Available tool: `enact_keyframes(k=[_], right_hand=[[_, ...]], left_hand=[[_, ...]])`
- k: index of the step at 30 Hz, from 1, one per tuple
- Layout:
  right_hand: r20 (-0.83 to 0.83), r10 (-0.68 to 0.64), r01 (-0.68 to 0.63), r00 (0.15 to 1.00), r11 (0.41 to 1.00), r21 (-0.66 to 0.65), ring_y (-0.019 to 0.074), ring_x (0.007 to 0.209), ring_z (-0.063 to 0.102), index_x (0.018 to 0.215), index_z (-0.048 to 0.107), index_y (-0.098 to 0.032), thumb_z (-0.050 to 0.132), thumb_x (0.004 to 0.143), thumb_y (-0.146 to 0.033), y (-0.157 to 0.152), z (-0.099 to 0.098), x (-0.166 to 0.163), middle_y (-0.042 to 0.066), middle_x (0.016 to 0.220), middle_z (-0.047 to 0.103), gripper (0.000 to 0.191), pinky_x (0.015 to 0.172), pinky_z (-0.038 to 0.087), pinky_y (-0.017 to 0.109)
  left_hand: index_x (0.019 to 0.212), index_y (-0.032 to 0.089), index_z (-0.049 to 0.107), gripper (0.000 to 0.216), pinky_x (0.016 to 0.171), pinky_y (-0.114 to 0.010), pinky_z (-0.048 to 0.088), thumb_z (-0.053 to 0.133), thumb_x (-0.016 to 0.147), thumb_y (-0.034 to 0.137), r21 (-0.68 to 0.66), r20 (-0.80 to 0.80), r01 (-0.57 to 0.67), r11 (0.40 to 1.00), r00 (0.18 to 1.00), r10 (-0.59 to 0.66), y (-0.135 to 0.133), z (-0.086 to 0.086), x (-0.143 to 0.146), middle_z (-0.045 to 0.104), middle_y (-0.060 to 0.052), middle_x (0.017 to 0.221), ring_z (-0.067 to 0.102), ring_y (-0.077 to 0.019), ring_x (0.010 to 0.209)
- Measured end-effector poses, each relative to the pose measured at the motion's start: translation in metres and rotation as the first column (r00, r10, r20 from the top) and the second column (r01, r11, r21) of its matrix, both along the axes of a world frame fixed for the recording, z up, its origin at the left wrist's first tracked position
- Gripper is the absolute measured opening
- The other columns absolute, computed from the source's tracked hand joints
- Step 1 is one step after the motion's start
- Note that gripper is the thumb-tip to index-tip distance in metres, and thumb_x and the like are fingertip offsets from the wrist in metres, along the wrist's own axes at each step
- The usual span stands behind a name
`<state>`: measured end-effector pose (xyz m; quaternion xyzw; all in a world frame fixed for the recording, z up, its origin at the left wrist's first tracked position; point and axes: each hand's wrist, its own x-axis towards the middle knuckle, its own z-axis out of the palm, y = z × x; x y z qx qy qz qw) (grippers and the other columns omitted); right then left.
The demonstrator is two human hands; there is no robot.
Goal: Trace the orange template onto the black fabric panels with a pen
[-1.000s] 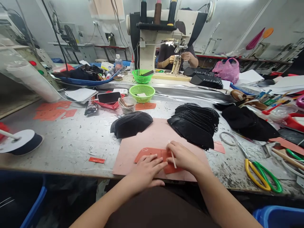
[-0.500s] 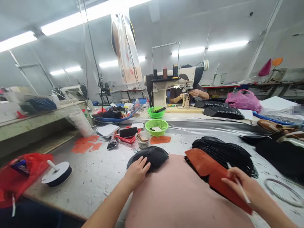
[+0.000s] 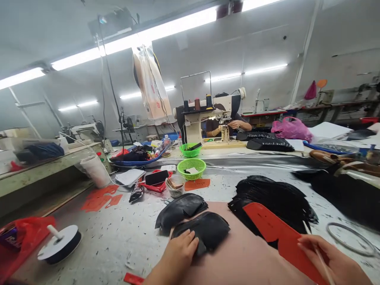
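Note:
My left hand (image 3: 185, 247) grips a black leather piece (image 3: 204, 229), fingers on top of it, over the pink work surface (image 3: 234, 253). Just beyond lies a curved stack of black leather pieces (image 3: 181, 209). In my right hand (image 3: 329, 253) is a thin white pen-like stick (image 3: 322, 259), its tip pointing up and away. Those fingers also touch the edge of an orange template (image 3: 267, 221), which lies partly over a larger fanned stack of black pieces (image 3: 273, 198).
A green basket (image 3: 191, 169), a cup of sticks (image 3: 175, 186) and a red tray with a phone (image 3: 156, 178) stand ahead. A ribbon spool (image 3: 61, 243) is at left, a metal ring (image 3: 350, 239) at right. Someone works behind a sewing machine (image 3: 192, 118).
A black piece has come away from the left stack, drawn toward me and rightward by my left hand. My right hand and the orange template appear lower and further right; the camera view has shifted.

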<state>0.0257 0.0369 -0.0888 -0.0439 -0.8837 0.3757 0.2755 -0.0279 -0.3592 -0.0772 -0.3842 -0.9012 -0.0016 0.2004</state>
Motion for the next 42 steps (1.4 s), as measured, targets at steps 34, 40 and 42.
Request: enact_keyframes(k=[34, 40, 42], right_hand=[[0.207, 0.395, -0.366, 0.895, 0.916, -0.165, 0.0137, 0.057, 0.053, 0.075, 0.057, -0.019, 0.060, 0.073, -0.028, -0.050, 0.030, 0.006, -0.001, 0.062, 0.058, 0.010, 0.054, 0.043, 0.024], [0.222, 0.380, -0.412, 0.898, 0.902, 0.125, 0.0207, 0.079, 0.060, 0.081, 0.061, -0.019, 0.073, 0.065, -0.015, -0.073, 0.016, 0.001, 0.006, 0.084, 0.066, 0.021, 0.072, 0.048, 0.033], [0.183, 0.387, -0.415, 0.904, 0.896, 0.159, 0.0248, 0.091, 0.059, 0.086, 0.062, -0.019, 0.076, 0.062, -0.015, -0.068, 0.017, 0.007, 0.009, 0.097, 0.066, 0.028, 0.082, 0.047, 0.040]], left_hand=[[0.111, 0.018, 0.059, 0.026, 0.085, -0.036, 0.050, 0.048, 0.088, 0.019, 0.160, -0.116, 0.356, 0.921, 0.933, -0.341, 0.081, 0.008, 0.078, 0.061, -0.011, 0.114, 0.056, -0.0235, 0.106], [0.110, 0.021, 0.062, 0.040, 0.093, -0.047, 0.045, 0.070, 0.073, 0.032, 0.062, 0.185, 0.184, 0.981, 0.964, -0.192, 0.062, 0.005, 0.061, 0.054, -0.011, 0.124, 0.045, -0.0323, 0.118], [0.110, 0.022, 0.062, 0.035, 0.093, -0.045, 0.046, 0.067, 0.076, 0.029, 0.061, 0.229, 0.186, 0.981, 0.954, -0.195, 0.061, 0.001, 0.061, 0.057, -0.009, 0.120, 0.049, -0.0292, 0.114]])
